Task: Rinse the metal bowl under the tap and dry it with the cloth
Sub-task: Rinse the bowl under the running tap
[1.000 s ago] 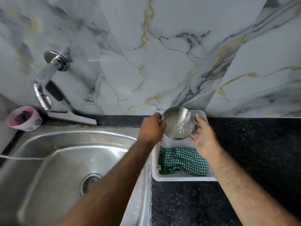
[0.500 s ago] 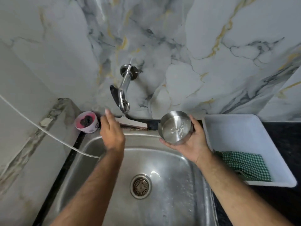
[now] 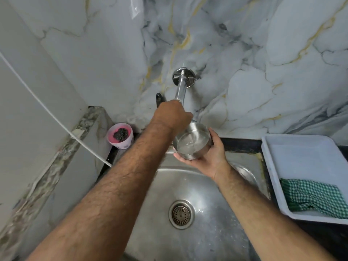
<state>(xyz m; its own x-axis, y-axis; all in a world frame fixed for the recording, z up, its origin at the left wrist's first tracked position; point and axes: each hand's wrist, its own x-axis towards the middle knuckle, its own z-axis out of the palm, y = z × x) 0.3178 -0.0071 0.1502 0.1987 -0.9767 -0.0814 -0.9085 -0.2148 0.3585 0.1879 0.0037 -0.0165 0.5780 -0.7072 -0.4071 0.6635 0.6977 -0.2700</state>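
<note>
My right hand (image 3: 209, 157) cups the small metal bowl (image 3: 192, 143) from below and the right, holding it over the back edge of the steel sink (image 3: 212, 187). Water lies in the bowl. My left hand (image 3: 172, 114) is closed around the front end of the chrome wall tap (image 3: 181, 85), just above the bowl, and hides the spout. The green checked cloth (image 3: 314, 196) lies crumpled in the near end of the white tray (image 3: 301, 149) on the right.
A pink cup (image 3: 120, 135) with dark contents stands at the sink's back left corner. A white cord (image 3: 52, 117) runs diagonally across the left wall. The drain (image 3: 181, 214) sits mid-basin. Dark counter lies under the tray.
My left hand rose from the sink's back edge and closed on the tap. My right hand brought the bowl under the spout, and water is now in it. My view shifted left.
</note>
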